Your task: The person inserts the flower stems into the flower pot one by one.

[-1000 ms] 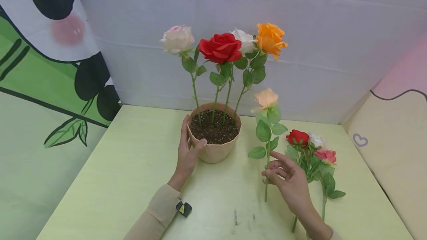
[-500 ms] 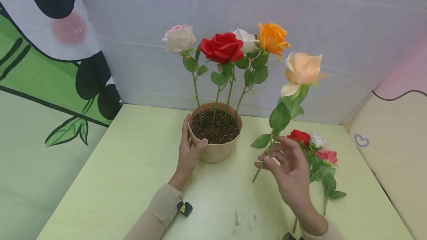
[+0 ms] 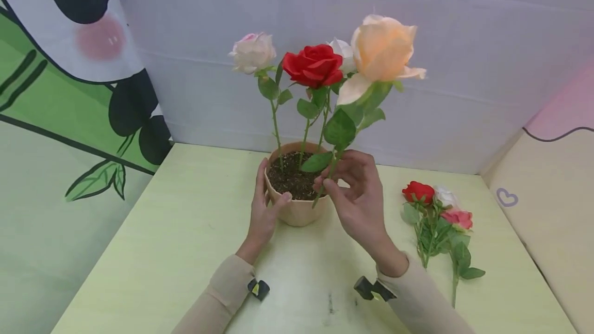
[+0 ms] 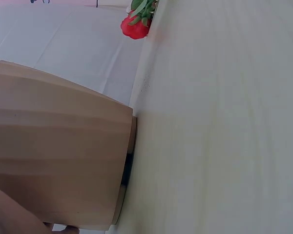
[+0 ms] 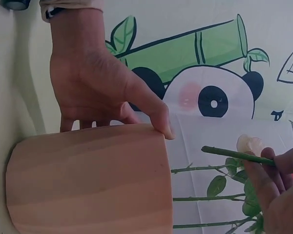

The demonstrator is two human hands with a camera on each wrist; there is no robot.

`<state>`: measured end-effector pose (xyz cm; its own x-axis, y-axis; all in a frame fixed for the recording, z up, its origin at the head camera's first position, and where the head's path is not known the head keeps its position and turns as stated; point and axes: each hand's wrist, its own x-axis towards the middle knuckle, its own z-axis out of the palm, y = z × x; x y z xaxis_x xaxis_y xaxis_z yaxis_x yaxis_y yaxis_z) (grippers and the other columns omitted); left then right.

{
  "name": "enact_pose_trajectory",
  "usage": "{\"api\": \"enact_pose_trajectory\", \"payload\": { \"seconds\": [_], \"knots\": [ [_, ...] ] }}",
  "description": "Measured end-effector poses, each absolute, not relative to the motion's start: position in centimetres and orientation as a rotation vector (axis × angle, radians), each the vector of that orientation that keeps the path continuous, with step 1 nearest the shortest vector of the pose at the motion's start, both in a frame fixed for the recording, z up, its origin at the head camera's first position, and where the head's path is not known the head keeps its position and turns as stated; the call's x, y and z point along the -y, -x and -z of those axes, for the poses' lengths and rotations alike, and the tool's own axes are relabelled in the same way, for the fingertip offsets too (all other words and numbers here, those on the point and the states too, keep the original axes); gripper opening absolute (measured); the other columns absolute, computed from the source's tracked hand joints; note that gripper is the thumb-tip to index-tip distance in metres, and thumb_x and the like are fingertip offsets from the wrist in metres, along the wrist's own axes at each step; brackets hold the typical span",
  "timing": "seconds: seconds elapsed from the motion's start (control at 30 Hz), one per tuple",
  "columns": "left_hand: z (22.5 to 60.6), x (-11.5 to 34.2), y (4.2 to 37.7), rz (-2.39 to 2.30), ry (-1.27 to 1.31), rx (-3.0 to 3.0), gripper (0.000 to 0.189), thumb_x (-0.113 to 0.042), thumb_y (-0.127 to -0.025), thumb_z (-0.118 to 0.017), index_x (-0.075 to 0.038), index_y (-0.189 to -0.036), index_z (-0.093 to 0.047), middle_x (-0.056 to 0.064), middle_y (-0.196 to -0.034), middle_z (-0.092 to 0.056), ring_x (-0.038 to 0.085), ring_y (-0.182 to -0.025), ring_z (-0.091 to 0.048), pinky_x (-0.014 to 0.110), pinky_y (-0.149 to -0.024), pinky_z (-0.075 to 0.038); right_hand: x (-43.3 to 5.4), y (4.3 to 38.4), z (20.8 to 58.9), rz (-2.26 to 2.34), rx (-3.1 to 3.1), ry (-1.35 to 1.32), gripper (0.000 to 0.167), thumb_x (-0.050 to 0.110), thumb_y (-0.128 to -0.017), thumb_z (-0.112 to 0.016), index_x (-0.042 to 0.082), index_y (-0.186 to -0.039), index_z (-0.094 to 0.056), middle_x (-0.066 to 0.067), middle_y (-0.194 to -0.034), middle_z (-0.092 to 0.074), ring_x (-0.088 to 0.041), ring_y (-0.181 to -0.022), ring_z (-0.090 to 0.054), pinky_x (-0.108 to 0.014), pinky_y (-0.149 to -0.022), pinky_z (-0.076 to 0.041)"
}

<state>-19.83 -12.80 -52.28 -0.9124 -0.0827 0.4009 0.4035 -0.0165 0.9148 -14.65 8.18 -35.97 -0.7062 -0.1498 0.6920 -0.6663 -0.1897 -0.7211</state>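
Observation:
My left hand (image 3: 263,220) grips the left side of a tan flower pot (image 3: 299,214), thumb at the rim. Dark soil (image 3: 290,177) fills it. A red rose (image 3: 313,66), a pale pink-white rose (image 3: 252,53) and a white rose (image 3: 342,53) stand upright in the soil; the orange one is hidden. My right hand (image 3: 359,205) pinches the stem of a peach rose (image 3: 382,48), tilted in front of the pot's right side. In the right wrist view, the cut end of its stem (image 5: 234,153) is free, above the pot's rim.
On the table's right lie artificial roses: a red one (image 3: 419,192), a white one (image 3: 445,197) and a pink one (image 3: 458,218). A pale cloth backdrop (image 3: 195,102) rises behind the table (image 3: 185,251), with a panda drawing at left.
My right hand has lifted the peach rose from the table's right and carried it left to the pot, its bloom now covering the orange rose. My left hand stays on the pot.

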Motion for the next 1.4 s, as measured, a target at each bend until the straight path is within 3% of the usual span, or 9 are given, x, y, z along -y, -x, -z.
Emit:
{"api": "enact_pose_trajectory", "payload": {
  "seconds": [0.17, 0.27, 0.4, 0.63, 0.83, 0.9, 1.07, 1.4],
  "knots": [
    [53.4, 12.9, 20.4, 2.009, 0.314, 1.956, 0.101, -0.036, -0.099, -0.08, -0.039, -0.179, -0.019, -0.011, -0.185, -0.017, 0.024, -0.171, -0.017, 0.075, -0.128, -0.02, -6.3, 16.3, 35.7, -1.83, 1.842, -0.939, 0.049, -0.021, -0.098, -0.067, -0.011, -0.139, -0.043, -0.029, -0.105, -0.066, -0.027, -0.09, -0.076, -0.039, -0.077, -0.068],
    [54.8, 13.1, 21.3, 2.054, 0.317, 1.932, 0.1, -0.035, -0.099, -0.081, -0.045, -0.178, -0.019, -0.017, -0.184, -0.017, 0.018, -0.17, -0.016, 0.073, -0.13, -0.018, -5.4, 17.2, 36.0, -1.758, 1.885, -0.943, 0.05, -0.023, -0.097, -0.067, -0.009, -0.138, -0.044, -0.03, -0.105, -0.067, -0.037, -0.088, -0.076, -0.038, -0.076, -0.069],
    [55.8, 13.4, 21.8, 2.07, 0.341, 1.901, 0.101, -0.036, -0.098, -0.082, -0.042, -0.178, -0.02, -0.014, -0.185, -0.016, 0.019, -0.171, -0.016, 0.074, -0.13, -0.017, -4.0, 18.4, 36.4, -1.699, 1.926, -0.951, 0.048, -0.021, -0.098, -0.067, -0.006, -0.138, -0.045, -0.03, -0.107, -0.069, -0.043, -0.089, -0.077, -0.039, -0.075, -0.069],
    [56.6, 13.6, 22.5, 2.084, 0.332, 1.887, 0.102, -0.037, -0.097, -0.084, -0.048, -0.177, -0.021, -0.02, -0.184, -0.017, 0.014, -0.169, -0.019, 0.075, -0.129, -0.019, -2.3, 20.3, 36.8, -1.63, 2.039, -0.912, 0.045, -0.019, -0.099, -0.068, -0.007, -0.138, -0.048, -0.03, -0.111, -0.072, -0.039, -0.094, -0.082, -0.038, -0.084, -0.068],
    [53.6, 12.9, 20.6, 2.031, 0.394, 1.87, 0.1, -0.036, -0.101, -0.078, -0.032, -0.18, -0.017, -0.001, -0.187, -0.014, 0.03, -0.171, -0.017, 0.08, -0.125, -0.02, -1.9, 21.4, 37.2, -1.604, 2.088, -0.918, 0.043, -0.02, -0.098, -0.068, -0.007, -0.134, -0.048, -0.032, -0.11, -0.071, -0.041, -0.094, -0.083, -0.044, -0.083, -0.068],
    [53.5, 12.9, 20.6, 2.039, 0.384, 1.876, 0.1, -0.035, -0.1, -0.078, -0.032, -0.18, -0.018, -0.003, -0.187, -0.014, 0.027, -0.171, -0.016, 0.078, -0.127, -0.019, -1.8, 21.6, 37.4, -1.583, 2.115, -0.922, 0.043, -0.02, -0.099, -0.068, -0.007, -0.134, -0.048, -0.031, -0.11, -0.07, -0.04, -0.094, -0.083, -0.043, -0.084, -0.068],
    [56.1, 13.4, 22.2, 2.086, 0.336, 1.902, 0.102, -0.038, -0.098, -0.082, -0.045, -0.178, -0.018, -0.022, -0.183, -0.016, 0.01, -0.17, -0.014, 0.073, -0.13, -0.018, -1.6, 21.7, 37.6, -1.524, 2.186, -0.922, 0.043, -0.02, -0.1, -0.067, -0.005, -0.134, -0.047, -0.026, -0.107, -0.07, -0.038, -0.095, -0.083, -0.036, -0.086, -0.067],
    [57.0, 13.7, 22.6, 2.076, 0.332, 1.939, 0.103, -0.039, -0.1, -0.081, -0.049, -0.177, -0.014, -0.023, -0.184, -0.012, 0.007, -0.17, -0.01, 0.07, -0.131, -0.019, -1.7, 21.7, 37.8, -1.378, 2.378, -0.801, 0.036, -0.011, -0.1, -0.071, -0.003, -0.13, -0.052, -0.022, -0.112, -0.074, -0.036, -0.102, -0.082, -0.037, -0.088, -0.067]
  ]
}}
